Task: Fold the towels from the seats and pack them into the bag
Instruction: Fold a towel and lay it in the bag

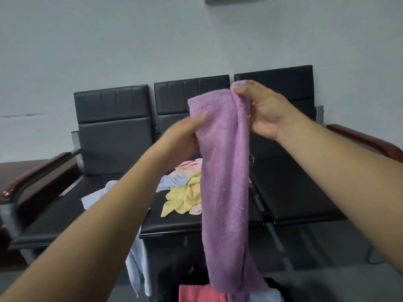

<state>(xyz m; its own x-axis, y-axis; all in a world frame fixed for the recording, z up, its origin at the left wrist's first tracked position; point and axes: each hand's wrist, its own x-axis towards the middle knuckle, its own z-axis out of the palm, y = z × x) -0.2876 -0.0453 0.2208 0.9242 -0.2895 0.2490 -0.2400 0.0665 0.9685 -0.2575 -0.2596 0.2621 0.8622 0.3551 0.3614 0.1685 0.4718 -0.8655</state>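
I hold a purple towel [224, 171] up in front of the black seats; it hangs long and narrow. My right hand [261, 110] pinches its top right corner. My left hand [185, 136] grips its upper left edge, thumb on the front. On the middle seat [174, 223] lies a heap of towels: yellow [183, 198], pink striped [189, 166] and light blue [172, 182]. Another pale blue towel [137, 269] hangs over the seat's front edge. At the bottom edge a red towel [200, 294] shows among dark fabric, perhaps the bag; I cannot tell.
Three black padded seats stand in a row against a grey wall, with brown wooden armrests [32, 177] at both ends. The right seat [294, 197] holds nothing. Grey floor lies below.
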